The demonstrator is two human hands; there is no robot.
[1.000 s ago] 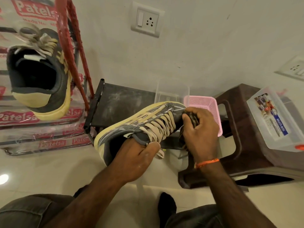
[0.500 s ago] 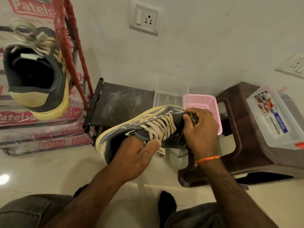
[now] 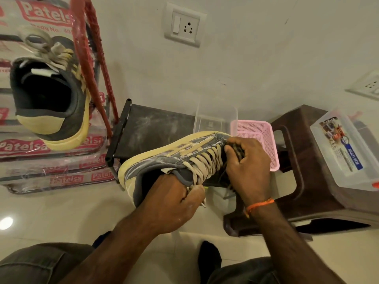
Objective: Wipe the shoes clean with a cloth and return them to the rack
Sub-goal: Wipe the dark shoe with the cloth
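A: Step in hand?
B: Wiping, by the look of it. Sneaker (image 3: 180, 158) held up in the air, above the floor and in front of the dusty black rack shelf (image 3: 155, 130).
A: Grip?
B: Left hand (image 3: 174, 203) curled round the collar at the heel end, fingers tucked into the opening, lace ends pinched under the thumb. Right hand (image 3: 249, 169) bunched tight round a dark cloth (image 3: 235, 149), pressed against the tongue and toe end.
A: Orientation?
B: Long axis running from lower left to upper right. Heel nearest the body, toe aimed away toward the pink mesh basket (image 3: 256, 138). Rolled partly on its side, pale sole edge turned up and left, laces facing right.
A: Clean yet?
B: Hard to call; whitish streaks showing on the grey side panel.
A: Next move?
B: Probably dragging the cloth back along that streaked flank toward the heel, with a firm left-hand hold against twisting. Then onto the rack.
A: The other one?
B: Second sneaker (image 3: 51, 95) perched on the red-framed rack (image 3: 90, 58) upper left, heel toward the camera.
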